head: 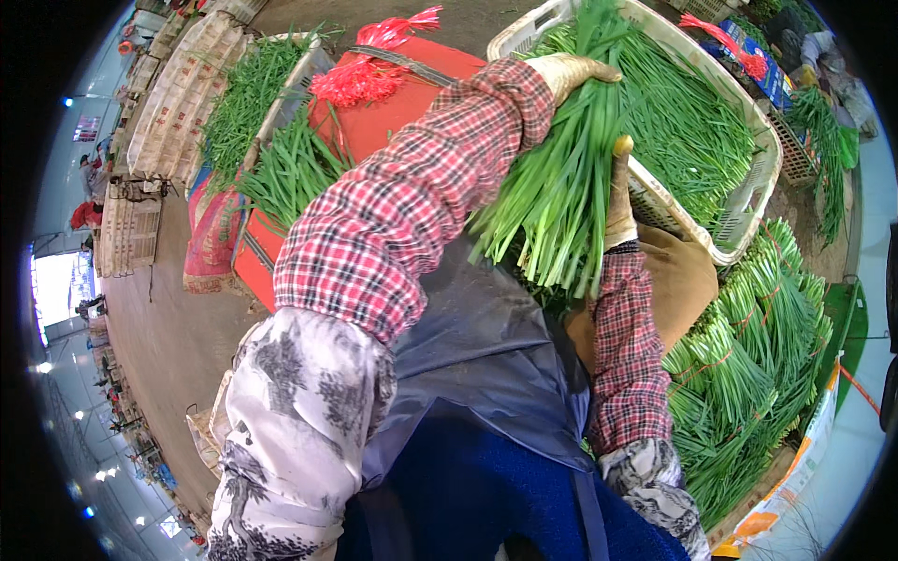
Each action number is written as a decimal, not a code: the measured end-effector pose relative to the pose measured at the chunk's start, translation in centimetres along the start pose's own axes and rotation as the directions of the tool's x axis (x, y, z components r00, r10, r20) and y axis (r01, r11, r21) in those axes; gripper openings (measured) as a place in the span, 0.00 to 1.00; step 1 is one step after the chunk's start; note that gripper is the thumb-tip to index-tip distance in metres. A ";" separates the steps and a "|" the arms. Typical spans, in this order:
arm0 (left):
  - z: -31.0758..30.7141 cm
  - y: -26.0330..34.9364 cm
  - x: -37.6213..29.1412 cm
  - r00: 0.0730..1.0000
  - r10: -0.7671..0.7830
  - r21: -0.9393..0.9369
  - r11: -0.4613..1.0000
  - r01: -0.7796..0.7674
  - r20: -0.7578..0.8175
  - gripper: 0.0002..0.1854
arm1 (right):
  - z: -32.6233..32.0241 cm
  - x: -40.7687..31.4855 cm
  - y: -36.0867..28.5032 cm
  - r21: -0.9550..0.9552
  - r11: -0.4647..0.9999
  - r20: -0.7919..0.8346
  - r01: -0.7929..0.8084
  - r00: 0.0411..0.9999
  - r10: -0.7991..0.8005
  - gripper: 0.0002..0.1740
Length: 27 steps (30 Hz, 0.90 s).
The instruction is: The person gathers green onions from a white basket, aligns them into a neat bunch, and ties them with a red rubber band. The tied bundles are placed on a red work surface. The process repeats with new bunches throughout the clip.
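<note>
A large loose bunch of long green leaves, apparently garlic chives (554, 203), hangs before me with its pale cut ends pointing down. My left hand (572, 73), in a pale soiled glove, grips it from above near its upper part. At the bunch's right edge is my right hand (620, 196), gloved too, one yellowed fingertip pointing up; its other fingers are hidden. Just behind both hands, a white plastic crate (761, 151) holds more loose chives (691, 133).
On the right lie several chive bundles (736, 372) tied with red string. A red box (414, 91) at the left carries pink plastic twine (361, 80) and a dark strap. Beyond it stand another crate of greens (252, 98) and stacked crates (179, 98). Another person (817, 52) is at the far right.
</note>
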<state>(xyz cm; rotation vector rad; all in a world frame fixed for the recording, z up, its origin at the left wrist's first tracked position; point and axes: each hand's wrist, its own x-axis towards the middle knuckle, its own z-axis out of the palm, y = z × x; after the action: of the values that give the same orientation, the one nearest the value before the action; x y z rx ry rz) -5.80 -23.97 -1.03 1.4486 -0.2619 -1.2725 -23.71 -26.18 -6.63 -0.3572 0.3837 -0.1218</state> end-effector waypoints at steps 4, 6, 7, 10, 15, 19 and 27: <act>-2.3 -1.0 2.4 0.978 0.207 0.135 0.970 -0.204 -0.011 0.43 | -4.9 0.7 -0.4 0.159 0.986 0.372 0.044 0.923 -0.101 0.48; -6.0 -1.5 1.2 0.927 0.328 0.203 0.935 -0.291 -0.181 0.51 | -6.1 1.1 -1.0 0.310 0.945 0.240 0.101 0.954 -0.180 0.46; -8.0 -1.5 0.0 0.926 0.321 0.243 0.932 -0.270 -0.199 0.37 | -6.4 1.2 -1.4 0.375 0.925 0.271 0.067 0.946 -0.178 0.46; -9.9 -4.5 -5.1 0.987 0.141 0.239 0.964 -0.119 -0.076 0.40 | -6.2 1.1 -2.0 0.363 0.914 0.145 0.182 0.958 -0.248 0.44; -3.0 -14.0 -10.5 0.975 0.017 0.308 0.947 -0.087 0.221 0.53 | -4.3 1.6 -0.3 -0.175 0.942 -0.204 0.286 0.926 -0.319 0.40; 2.2 -20.4 -8.1 0.973 0.224 0.268 0.936 -0.230 0.054 0.39 | -3.9 3.0 1.3 -0.408 0.873 -0.283 0.267 0.872 -0.399 0.31; 0.0 -23.5 -7.4 0.981 -0.086 -0.761 0.620 0.190 0.175 0.25 | -9.0 1.9 2.4 -0.492 0.856 -0.409 0.162 0.824 -0.391 0.34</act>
<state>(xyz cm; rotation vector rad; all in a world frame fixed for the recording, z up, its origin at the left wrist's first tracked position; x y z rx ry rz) -19.77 -10.41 -16.19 0.6342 0.3207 -1.3557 -25.35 -27.19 -15.94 -0.8419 0.8806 -0.4340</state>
